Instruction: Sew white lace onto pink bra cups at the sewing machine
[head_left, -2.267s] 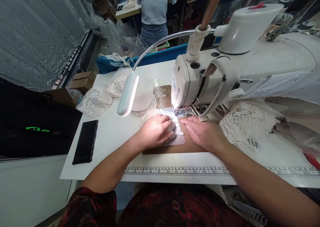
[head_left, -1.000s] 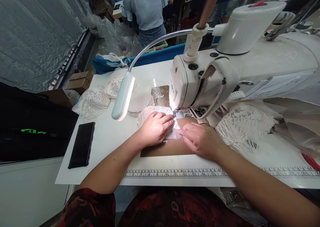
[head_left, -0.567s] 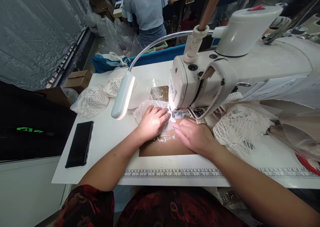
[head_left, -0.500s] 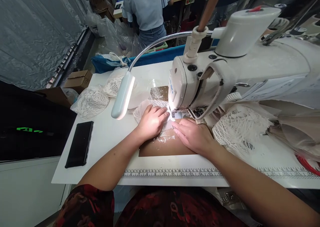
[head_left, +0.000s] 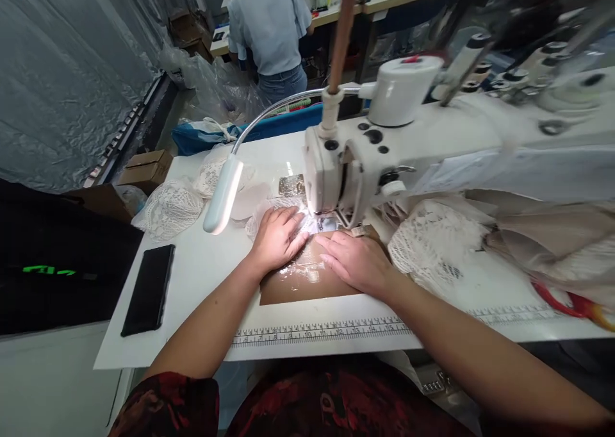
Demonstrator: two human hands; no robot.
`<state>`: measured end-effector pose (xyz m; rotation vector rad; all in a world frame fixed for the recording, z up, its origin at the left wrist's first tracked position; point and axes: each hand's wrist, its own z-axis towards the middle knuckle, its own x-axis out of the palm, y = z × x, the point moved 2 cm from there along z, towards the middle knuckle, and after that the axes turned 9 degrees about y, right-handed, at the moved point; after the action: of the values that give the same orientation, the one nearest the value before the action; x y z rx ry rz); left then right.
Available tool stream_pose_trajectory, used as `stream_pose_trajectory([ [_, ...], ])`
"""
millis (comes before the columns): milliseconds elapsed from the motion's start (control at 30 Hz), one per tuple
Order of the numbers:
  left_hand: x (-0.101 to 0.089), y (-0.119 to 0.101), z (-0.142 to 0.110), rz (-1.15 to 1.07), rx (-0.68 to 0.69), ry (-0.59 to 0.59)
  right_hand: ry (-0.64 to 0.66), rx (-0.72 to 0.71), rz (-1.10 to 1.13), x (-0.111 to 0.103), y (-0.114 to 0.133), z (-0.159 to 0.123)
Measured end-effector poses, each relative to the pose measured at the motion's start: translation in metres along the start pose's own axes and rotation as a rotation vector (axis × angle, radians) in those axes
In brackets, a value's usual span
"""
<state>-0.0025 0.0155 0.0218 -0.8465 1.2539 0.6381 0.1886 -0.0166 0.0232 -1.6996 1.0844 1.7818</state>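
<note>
My left hand (head_left: pixel 276 237) lies flat, fingers stretched out, pressing a white lace piece (head_left: pixel 262 214) onto the bed of the white sewing machine (head_left: pixel 365 161), just left of the needle. Beside it my right hand (head_left: pixel 353 259) also rests flat with fingers extended toward the presser foot, on the fabric over the shiny brown plate (head_left: pixel 298 284). Neither hand grips anything. The work under the needle is brightly lit and mostly hidden by my fingers.
A gooseneck lamp (head_left: pixel 218 195) hangs over the table's left. Lace pieces (head_left: pixel 168 207) lie at the far left, more lace (head_left: pixel 432 248) at right. A black phone (head_left: pixel 148 289) lies near the left edge. A ruler strip (head_left: pixel 317 330) runs along the front. A person (head_left: pixel 271 30) stands behind.
The lace piece has fed away from me under the needle, and both hands have slid forward with it. My head has shifted, so the machine appears farther left.
</note>
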Motion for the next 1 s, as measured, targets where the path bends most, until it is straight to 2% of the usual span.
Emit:
stream_pose_trajectory([
  [167, 0.001, 0.006, -0.003, 0.005, 0.007, -0.038, -0.001, -0.030, 0.141, -0.015, 0.001, -0.017],
  [367, 0.004, 0.013, -0.004, 0.026, -0.011, -0.043, 0.147, 0.104, 0.033, -0.025, 0.001, -0.062],
  [467, 0.004, 0.016, -0.004, 0.020, -0.023, -0.082, 0.149, 0.295, -0.062, -0.026, -0.010, -0.085],
  [600, 0.005, 0.019, -0.004, -0.008, -0.003, -0.146, 0.051, 0.581, -0.122, -0.029, -0.034, -0.112],
  [767, 0.004, 0.020, -0.006, -0.093, -0.010, -0.189, -0.075, 0.766, -0.102, -0.031, -0.058, -0.142],
  [867, 0.003, 0.019, -0.007, -0.124, -0.028, -0.184, -0.129, 0.727, -0.077, -0.024, -0.066, -0.151],
  [1000, 0.002, 0.017, -0.007, -0.099, -0.053, -0.154, -0.239, 0.425, -0.094, -0.012, -0.066, -0.145],
])
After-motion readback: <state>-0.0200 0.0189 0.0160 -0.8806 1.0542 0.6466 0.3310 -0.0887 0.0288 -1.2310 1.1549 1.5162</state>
